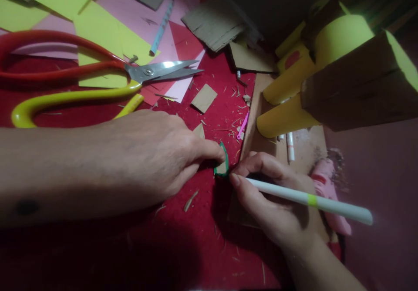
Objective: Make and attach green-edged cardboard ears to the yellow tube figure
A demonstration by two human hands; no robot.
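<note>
My left hand [163, 151] reaches in from the left, its index fingertip pressing on a small cardboard piece [222, 168] with a green outline. The other fingers are curled under the palm. My right hand [274, 195] is closed on a white pen [281, 191] with a yellow-green band, held between thumb and index finger. The pen's tip is hidden by the fingertips, just right of the green-edged piece. A second small cardboard bit [199, 130] lies partly behind my left hand.
Large scissors [148, 72] lie partly open above my left arm, beside yellow paper [98, 42] and pink paper. A cardboard structure [359, 86] with yellow tubes stands at right, near a pink glue gun [329, 191]. Scraps litter the red cloth [196, 247].
</note>
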